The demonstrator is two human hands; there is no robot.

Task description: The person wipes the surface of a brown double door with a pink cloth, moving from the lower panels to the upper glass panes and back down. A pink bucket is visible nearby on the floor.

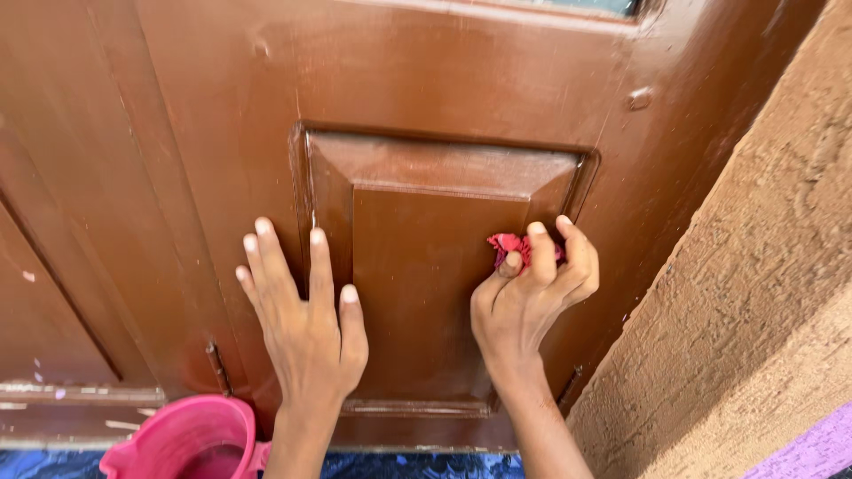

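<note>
Door [426, 80] of brown painted wood fills most of the view, glossy, with a raised rectangular panel [426, 293] set in its lower half and pale streaks of dust across the paint. At the bottom left, a pink plastic bucket [182, 435] stands on the floor just before the door's lower edge. The left hand [306, 328] lies flat and open on the door, fingers spread, its fingertips reaching over the left edge of the raised panel; it holds nothing. Right of it, the right hand [532, 297] is curled closed around a small crumpled red cloth [508, 245], pressing it against the panel near its upper right corner. A rough tan plastered wall [754, 302] rises along the door's right edge.
</note>
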